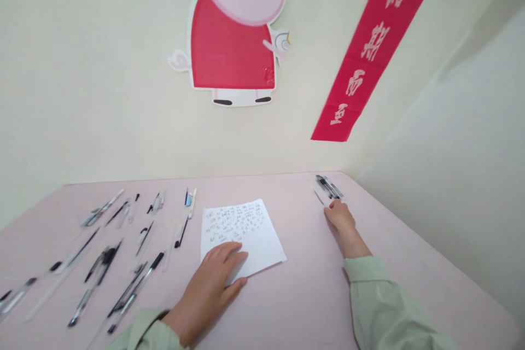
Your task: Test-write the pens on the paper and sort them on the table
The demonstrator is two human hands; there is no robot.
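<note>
My left hand [215, 281] lies over the lower left of a white sheet of paper [262, 249] covered with handwritten lines at its top. Its fingers are stretched out and the thumb is apart. Over at the right, my right hand [341, 217] has its fingers bent and drawn together at the near end of a row of pens [328, 186]. A thin, dark, pen-like stick [319, 197] lies just beyond its thumb. What the right fingers pinch, if anything, is hidden.
Several pens, caps and clear barrels lie scattered on the left of the pink table [295, 306], among them a black-capped pen [137, 290]. A white pen [192, 202] lies near the paper. Behind stands a wall with a pig cutout [233, 44] and a red banner [369, 60].
</note>
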